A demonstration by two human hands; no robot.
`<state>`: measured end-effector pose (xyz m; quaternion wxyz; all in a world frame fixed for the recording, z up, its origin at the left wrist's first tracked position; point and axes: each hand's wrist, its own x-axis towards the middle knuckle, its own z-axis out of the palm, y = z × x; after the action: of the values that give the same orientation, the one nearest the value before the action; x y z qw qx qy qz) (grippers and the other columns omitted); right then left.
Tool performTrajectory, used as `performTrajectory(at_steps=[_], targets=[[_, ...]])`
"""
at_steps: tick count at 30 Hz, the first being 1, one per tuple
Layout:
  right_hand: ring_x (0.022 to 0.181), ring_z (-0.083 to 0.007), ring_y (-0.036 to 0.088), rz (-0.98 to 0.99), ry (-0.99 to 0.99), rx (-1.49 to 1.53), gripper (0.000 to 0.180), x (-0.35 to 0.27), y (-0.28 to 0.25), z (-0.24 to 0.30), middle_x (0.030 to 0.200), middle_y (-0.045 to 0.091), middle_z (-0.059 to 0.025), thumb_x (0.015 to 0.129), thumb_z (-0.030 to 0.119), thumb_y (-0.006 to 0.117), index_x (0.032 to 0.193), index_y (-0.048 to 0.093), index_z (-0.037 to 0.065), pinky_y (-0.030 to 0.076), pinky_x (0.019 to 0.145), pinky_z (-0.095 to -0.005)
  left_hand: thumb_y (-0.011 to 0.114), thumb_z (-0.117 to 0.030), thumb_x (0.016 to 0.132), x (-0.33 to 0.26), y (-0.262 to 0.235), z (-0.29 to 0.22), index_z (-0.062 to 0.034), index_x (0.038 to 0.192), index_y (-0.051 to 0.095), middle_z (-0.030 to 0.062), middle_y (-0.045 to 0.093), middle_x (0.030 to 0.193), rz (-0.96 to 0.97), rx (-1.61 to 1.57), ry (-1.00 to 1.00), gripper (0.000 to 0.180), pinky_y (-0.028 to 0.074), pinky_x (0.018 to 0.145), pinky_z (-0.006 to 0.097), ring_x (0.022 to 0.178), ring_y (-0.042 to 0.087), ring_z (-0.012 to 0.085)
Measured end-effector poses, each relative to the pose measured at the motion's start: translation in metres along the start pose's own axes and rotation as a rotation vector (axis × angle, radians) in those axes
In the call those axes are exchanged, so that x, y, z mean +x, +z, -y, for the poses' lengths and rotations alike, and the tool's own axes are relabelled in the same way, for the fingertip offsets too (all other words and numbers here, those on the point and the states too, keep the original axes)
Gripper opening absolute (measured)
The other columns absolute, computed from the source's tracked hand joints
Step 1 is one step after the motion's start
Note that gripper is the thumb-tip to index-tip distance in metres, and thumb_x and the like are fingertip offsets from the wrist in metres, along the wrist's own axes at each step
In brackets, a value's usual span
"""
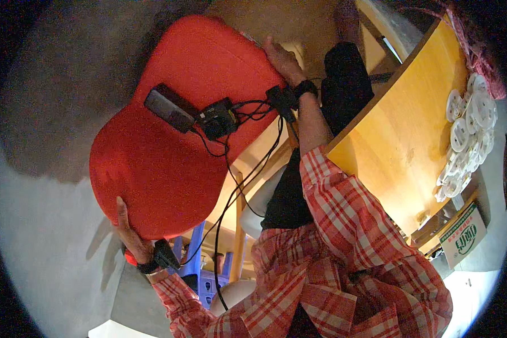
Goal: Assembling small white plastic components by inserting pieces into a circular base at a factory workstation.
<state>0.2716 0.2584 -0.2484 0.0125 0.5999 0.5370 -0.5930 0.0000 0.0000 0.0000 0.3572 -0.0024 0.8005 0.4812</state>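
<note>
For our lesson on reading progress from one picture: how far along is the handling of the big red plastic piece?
Done: the large red moulded plastic seat is lifted, gripped by the left hand at its lower edge and the right hand at its upper edge. In hand: it is carried beside the curved yellow wooden table. Left: it has not been set down; where it goes cannot be told.

A single head-worn fisheye view looks steeply down from close above the person's chest, taking in both forearms, the red board [174, 135] held near, and the yellow worktop [411, 135] at right.
</note>
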Motion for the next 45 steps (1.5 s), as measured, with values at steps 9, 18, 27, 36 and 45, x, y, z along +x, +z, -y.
performTrajectory(at_steps=[9, 18, 27, 36, 45], targets=[[0.107, -0.0394, 0.05, -0.465, -0.281, -0.443, 0.067, -0.023, 0.015, 0.0, 0.115, 0.054, -0.023, 0.089, 0.058, 0.027, 0.115, 0.053, 0.002, 0.034, 0.096, -0.0463, 0.064, -0.023, 0.081, 0.012, -0.018, 0.012, -0.0001, 0.126, 0.042, 0.015, 0.054, 0.118, 0.017, -0.021, 0.008, 0.056, 0.048, 0.086, 0.039, 0.101, 0.057, 0.0257], [0.114, -0.0405, 0.044, -0.325, -0.194, -0.493, 0.071, -0.094, 0.022, 0.013, 0.121, 0.051, -0.0206, 0.084, 0.062, 0.039, 0.122, 0.047, 0.003, 0.036, 0.095, -0.0483, 0.066, -0.017, 0.077, 0.014, -0.034, 0.015, -0.0001, 0.123, 0.045, 0.013, 0.056, 0.114, 0.217, -0.079, 0.081, 0.054, 0.048, 0.085, 0.039, 0.099, 0.057, 0.0258], [0.104, -0.0395, 0.051, -0.088, -0.25, -0.352, 0.067, -0.027, 0.006, -0.042, 0.11, 0.056, -0.0236, 0.088, 0.059, 0.032, 0.119, 0.05, 0.003, 0.038, 0.092, -0.0436, 0.064, -0.016, 0.077, 0.024, -0.032, 0.024, 0.0029, 0.122, 0.045, 0.0147, 0.055, 0.115, 0.246, -0.176, -0.014, 0.053, 0.045, 0.09, 0.038, 0.102, 0.056, 0.0255], [0.122, -0.0347, 0.04, -0.112, -0.25, 0.057, 0.07, -0.035, 0.025, 0.003, 0.127, 0.046, -0.0232, 0.092, 0.056, 0.018, 0.123, 0.048, 0.002, 0.03, 0.1, -0.0365, 0.056, -0.019, 0.082, 0.022, -0.047, 0.026, 0.0039, 0.12, 0.047, 0.0146, 0.055, 0.117, 0.029, -0.132, 0.016, 0.045, 0.042, 0.093, 0.039, 0.104, 0.055, 0.0266], [0.12, -0.0293, 0.044, -0.142, -0.407, 0.309, 0.065, -0.036, 0.018, 0.028, 0.126, 0.049, -0.0195, 0.094, 0.05, 0.021, 0.121, 0.047, -0.004, 0.03, 0.1, -0.0352, 0.059, -0.028, 0.078, 0.001, -0.032, 0.011, 0.0008, 0.121, 0.048, 0.0139, 0.054, 0.118, 0.164, -0.176, -0.091, 0.052, 0.039, 0.094, 0.042, 0.106, 0.053, 0.0286]])
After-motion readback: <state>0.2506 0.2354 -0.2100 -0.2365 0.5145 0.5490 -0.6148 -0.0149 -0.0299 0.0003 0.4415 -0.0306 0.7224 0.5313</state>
